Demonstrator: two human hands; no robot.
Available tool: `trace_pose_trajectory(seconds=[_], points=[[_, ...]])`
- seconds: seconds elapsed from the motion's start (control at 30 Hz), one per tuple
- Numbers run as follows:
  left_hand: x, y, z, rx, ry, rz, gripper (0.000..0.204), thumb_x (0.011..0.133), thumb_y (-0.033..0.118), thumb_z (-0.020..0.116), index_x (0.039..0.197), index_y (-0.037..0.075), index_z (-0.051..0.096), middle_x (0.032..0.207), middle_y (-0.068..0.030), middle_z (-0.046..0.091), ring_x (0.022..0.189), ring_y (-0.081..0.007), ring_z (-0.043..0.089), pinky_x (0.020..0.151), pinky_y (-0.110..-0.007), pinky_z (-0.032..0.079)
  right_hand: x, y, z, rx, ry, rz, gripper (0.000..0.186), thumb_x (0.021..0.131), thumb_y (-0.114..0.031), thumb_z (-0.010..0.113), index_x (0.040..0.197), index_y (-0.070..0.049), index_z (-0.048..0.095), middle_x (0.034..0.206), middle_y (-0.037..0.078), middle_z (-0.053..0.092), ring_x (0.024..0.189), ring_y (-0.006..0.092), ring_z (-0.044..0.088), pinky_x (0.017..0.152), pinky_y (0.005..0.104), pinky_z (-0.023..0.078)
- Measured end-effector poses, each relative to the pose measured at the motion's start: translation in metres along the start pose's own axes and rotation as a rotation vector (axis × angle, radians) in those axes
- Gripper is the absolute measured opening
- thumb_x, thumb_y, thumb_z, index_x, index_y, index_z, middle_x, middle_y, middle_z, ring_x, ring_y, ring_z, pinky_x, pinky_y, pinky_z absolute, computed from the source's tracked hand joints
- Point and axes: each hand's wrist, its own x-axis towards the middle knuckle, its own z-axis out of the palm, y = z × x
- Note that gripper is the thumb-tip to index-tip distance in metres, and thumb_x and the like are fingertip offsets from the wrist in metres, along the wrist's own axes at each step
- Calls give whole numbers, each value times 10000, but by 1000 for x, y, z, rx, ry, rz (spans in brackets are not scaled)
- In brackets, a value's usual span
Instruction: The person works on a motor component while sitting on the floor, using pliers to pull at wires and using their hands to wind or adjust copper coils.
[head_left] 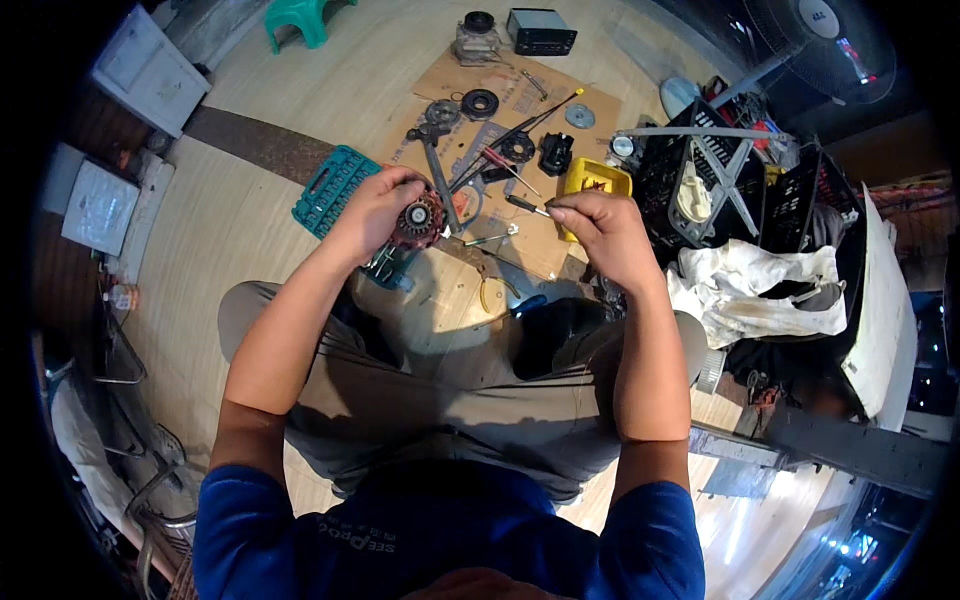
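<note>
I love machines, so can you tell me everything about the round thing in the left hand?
The round thing is reddish-brown around its uneven outside, with dark and silvery rings around a pale centre. It looks like metal. One face is turned up towards the camera; the underside is hidden. The left hand grips its upper-left edge. It shows near the teal case in the picture.
</note>
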Motion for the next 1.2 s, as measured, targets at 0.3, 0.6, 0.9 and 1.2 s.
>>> trace_pose_trajectory(seconds=[0.3, 0.6, 0.9, 1.2], points=[[19, 1, -15, -352, 449, 46, 300, 1016, 230, 420, 1119, -26, 538, 966, -124, 666, 823, -219, 678, 757, -355, 561, -12, -26, 11, 147, -138, -27, 147, 882, -106, 675, 932, 33, 683, 771, 112, 674, 692, 174, 630, 653, 287, 493], [21, 7, -46, -938, 171, -21, 301, 955, 259, 473, 1086, 18, 596, 1010, -135, 666, 892, -258, 634, 758, -412, 510, -9, 3, 6, 60, -15, 42, 149, 898, -120, 660, 951, 17, 690, 781, 93, 683, 701, 142, 625, 675, 288, 505], [10, 25, -60, -269, -239, 80, 280, 882, 181, 547, 1049, -33, 613, 1079, -164, 656, 943, -206, 651, 854, -333, 524, -7, 21, -23, 35, 229, 129, 157, 885, -131, 664, 946, 7, 706, 767, 116, 700, 685, 164, 662, 654, 288, 505], [20, 21, -47, -60, 339, 193, 241, 960, 176, 479, 1047, -39, 545, 891, -130, 665, 700, -221, 673, 589, -322, 554, -18, 6, -29, 69, 195, 130, 162, 905, -123, 638, 949, 25, 688, 791, 91, 695, 710, 123, 624, 654, 275, 485]])
